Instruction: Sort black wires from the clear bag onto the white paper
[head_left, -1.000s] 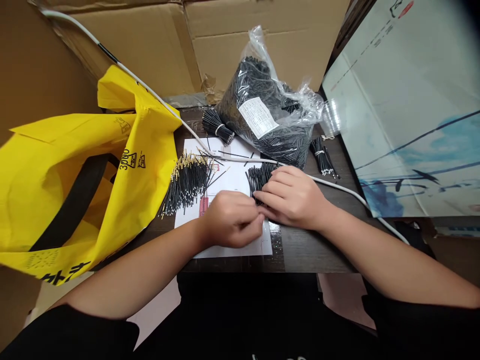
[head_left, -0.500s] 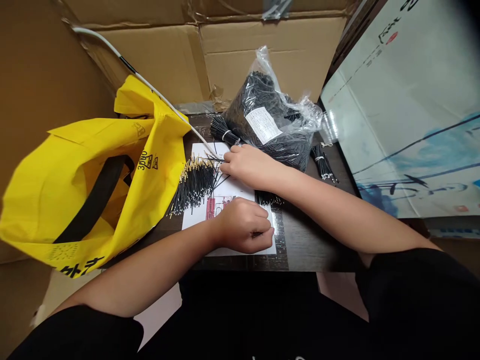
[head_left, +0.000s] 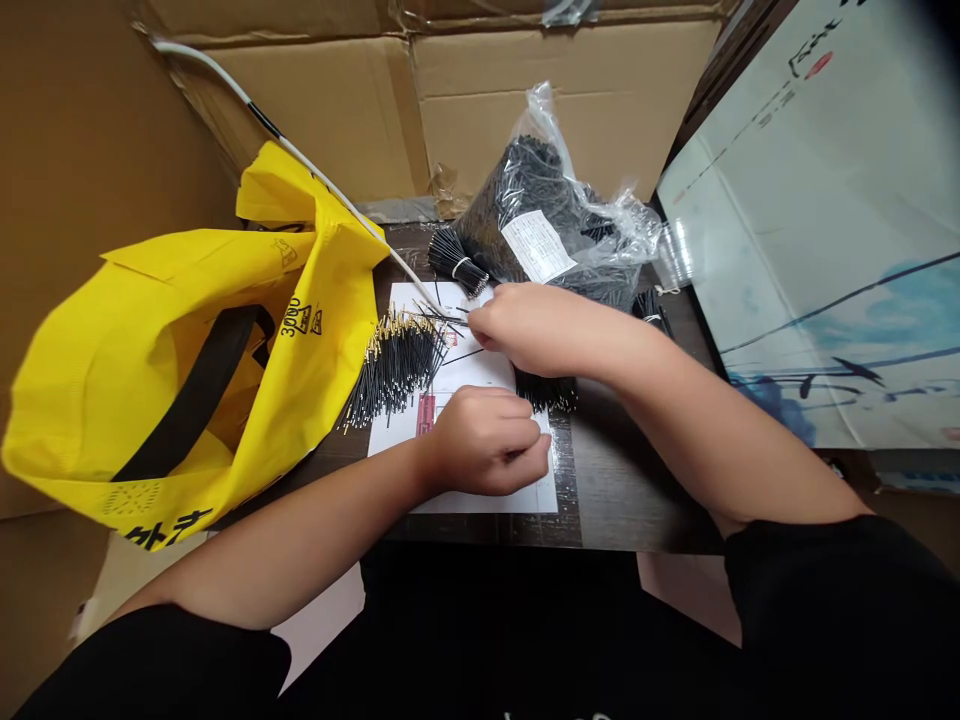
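My left hand (head_left: 491,440) is closed in a fist over the lower part of a white printed sheet (head_left: 390,440); what it holds, if anything, is hidden. Farther up, my right hand (head_left: 506,325) has its fingers pinched together by a few loose black wires (head_left: 450,318); its fingertips are too small to read. To their left lies a spread pile of short black wires (head_left: 401,365) with gold and silver ends. Another group of black wires (head_left: 551,390) rests partly under my right hand. A tied black bundle (head_left: 456,260) sits beyond it.
On the left stands an open yellow bag (head_left: 322,330), with a white cable (head_left: 330,185) crossing above it. Behind my right hand is a clear plastic bag of black wires (head_left: 517,200). Another tied bundle (head_left: 651,308) lies right of it. Cardboard (head_left: 540,75) backs the dark table (head_left: 622,480).
The view has shifted slightly. My right hand has moved a little right, away from the wire pile, and its forearm now covers more of the right bundle. My left hand remains closed.
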